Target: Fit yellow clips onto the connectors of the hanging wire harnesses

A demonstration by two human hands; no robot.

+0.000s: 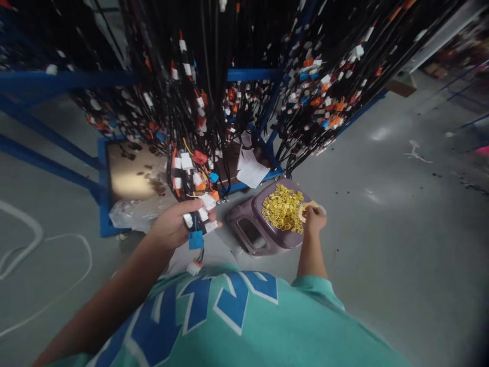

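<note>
My left hand [173, 221] is closed around the lower end of a wire harness [183, 176] that hangs from above. White, orange and red connectors cluster over the hand, and a blue connector [196, 240] dangles just below it. A white multi-pin plug [194, 267] hangs lowest, close to my shirt. My right hand [315, 218] is at the right edge of a purple-grey plastic stool [262, 237], its fingers closed on a pale, yellowish thing that I cannot make out. Beside that hand, a heap of small yellow plastic clips [282, 206] lies on the stool top.
Dense rows of black harnesses [324, 97] with coloured connectors hang from a blue metal rack [252, 75]. White paper sheets [252, 171] lie on its lower shelf. Clear plastic wrap [133, 214] sits at left, and a white hose [34, 224] curls over the floor.
</note>
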